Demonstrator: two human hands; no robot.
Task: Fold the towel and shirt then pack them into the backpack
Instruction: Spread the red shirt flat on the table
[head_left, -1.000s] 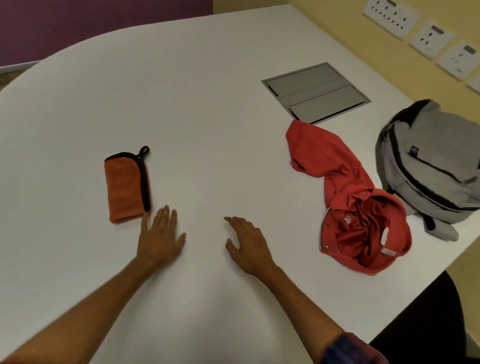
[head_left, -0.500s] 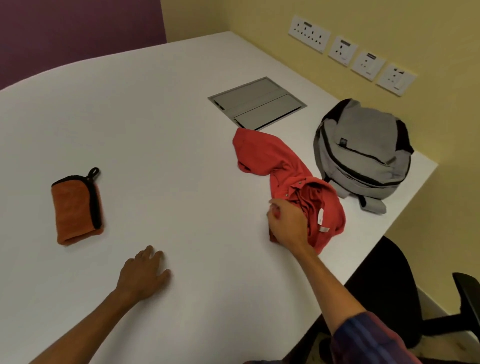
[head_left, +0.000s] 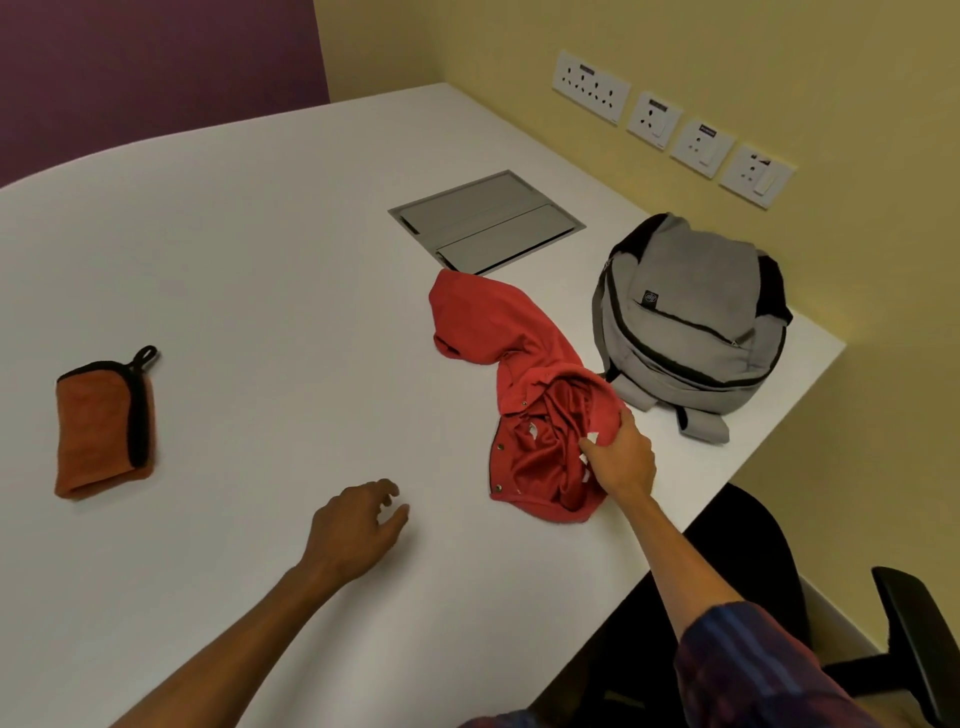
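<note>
Gripping the crumpled red polo shirt (head_left: 524, 410) at its near, bunched end, the right hand (head_left: 621, 460) has its fingers curled into the fabric by the collar, where a white label shows. That shirt lies in a loose heap on the white table (head_left: 270, 270), its far end reaching toward a grey recessed cable hatch (head_left: 485, 221) set in the tabletop. Just beside it on the right sits the grey backpack (head_left: 691, 322) with black trim, lying on its back with its zips closed, one strap end trailing toward the table edge. The left hand (head_left: 356, 530) is over bare tabletop nearer the person, fingers loosely curled and holding nothing. Well apart on the left lies the orange towel (head_left: 101, 431), already folded into a small rectangle, its black edging and hanging loop facing away. A black office chair (head_left: 914, 629) stands at the lower right, and four white socket plates (head_left: 670, 127) line the yellow wall.
</note>
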